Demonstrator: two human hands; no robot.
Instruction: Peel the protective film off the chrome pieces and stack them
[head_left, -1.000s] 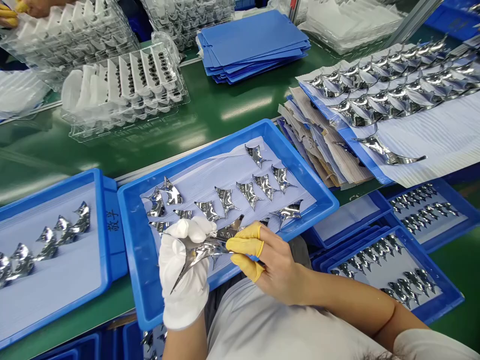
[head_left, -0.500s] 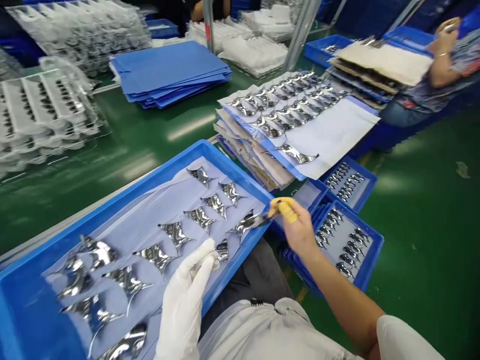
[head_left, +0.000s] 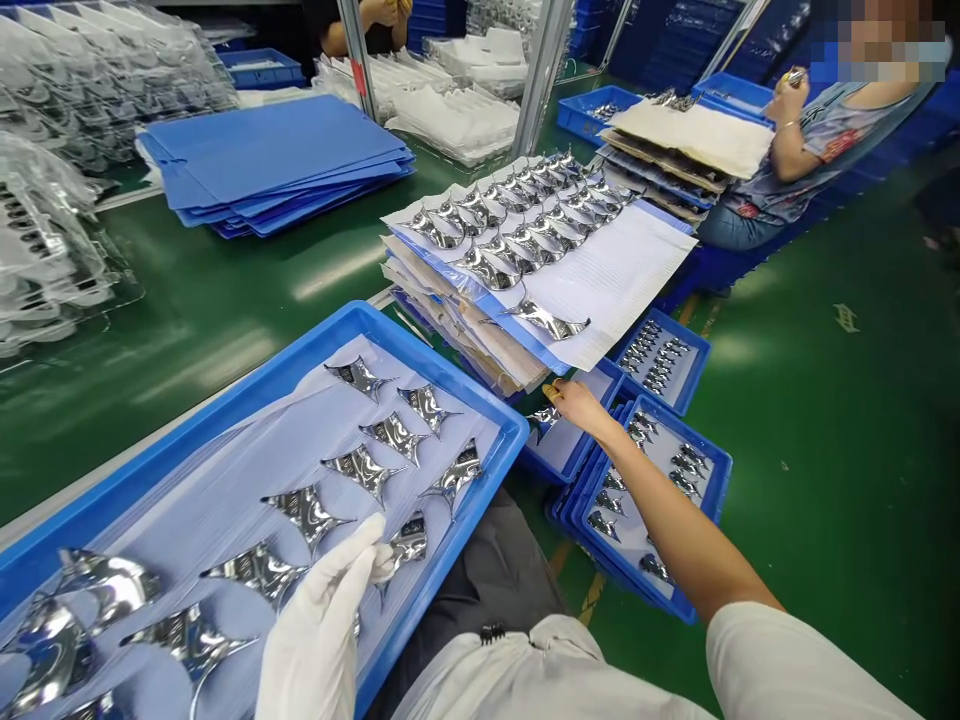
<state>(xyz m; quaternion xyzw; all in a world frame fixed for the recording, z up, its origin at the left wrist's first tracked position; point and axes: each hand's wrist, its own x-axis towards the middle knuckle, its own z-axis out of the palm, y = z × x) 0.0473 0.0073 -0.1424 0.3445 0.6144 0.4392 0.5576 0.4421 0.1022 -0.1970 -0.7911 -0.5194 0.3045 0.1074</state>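
A large blue tray [head_left: 420, 370] lined with a pale lavender sheet [head_left: 187, 510] holds rows of shiny curved silver foil pieces [head_left: 360, 470]. My left hand [head_left: 315, 630], in a white glove, is at the tray's near edge, its fingertips beside one foil piece [head_left: 409, 542] and holding nothing I can see. My right hand [head_left: 581, 408], with yellow finger cots, reaches out empty, fingers extended, just off the corner of a paper stack [head_left: 480, 330]. A small blue tray [head_left: 562, 450] lies directly below those fingers, holding a foil piece [head_left: 542, 420].
Blue trays of small silver parts [head_left: 645, 520] sit right of my arm. A white sheet bears more foil pieces [head_left: 487, 240]. Blue boards [head_left: 270, 165] and clear plastic trays [head_left: 97, 70] lie on the green bench. A seated co-worker [head_left: 795, 150] works at upper right.
My head view has turned right and back, so the trays shift left. My right hand has let go of the foil piece, which now lies on the large tray, and has moved right.
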